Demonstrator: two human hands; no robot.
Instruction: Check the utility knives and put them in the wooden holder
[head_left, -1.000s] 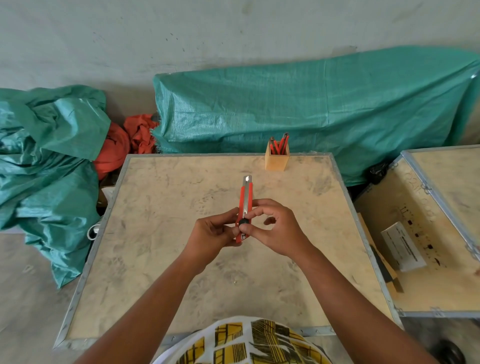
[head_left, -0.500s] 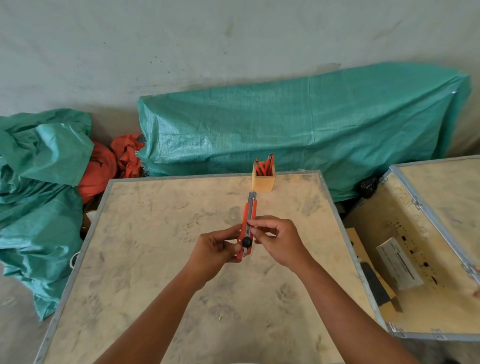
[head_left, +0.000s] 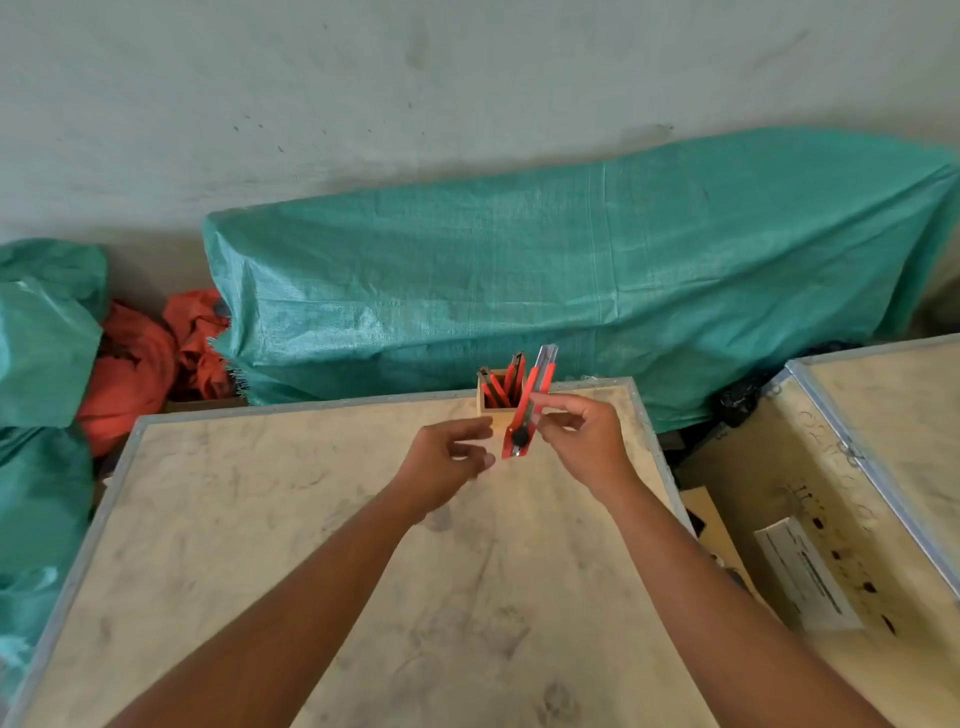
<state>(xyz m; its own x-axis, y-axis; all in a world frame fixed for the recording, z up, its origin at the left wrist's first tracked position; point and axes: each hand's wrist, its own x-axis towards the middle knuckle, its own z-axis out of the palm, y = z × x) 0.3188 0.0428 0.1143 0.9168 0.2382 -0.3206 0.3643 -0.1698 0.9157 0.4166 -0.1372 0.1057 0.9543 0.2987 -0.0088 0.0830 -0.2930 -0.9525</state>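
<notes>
A red utility knife (head_left: 529, 410) with a black wheel and a metal tip is pinched in my right hand (head_left: 582, 441), held tilted just in front of the wooden holder (head_left: 487, 406). The holder stands at the far edge of the plywood table (head_left: 311, 545) and has several red knives (head_left: 500, 385) standing in it. My left hand (head_left: 447, 460) hovers just left of the knife's lower end, fingers apart and holding nothing.
A green tarp-covered bulk (head_left: 571, 270) lies behind the table. More green tarp (head_left: 41, 374) and orange cloth (head_left: 140, 358) sit at the left. An open wooden crate (head_left: 831, 519) with a white label stands to the right, past a narrow gap.
My left hand has let go of the knife and pulled slightly left. My right hand has carried the knife forward to the holder. The view has shifted closer to the table's far edge.
</notes>
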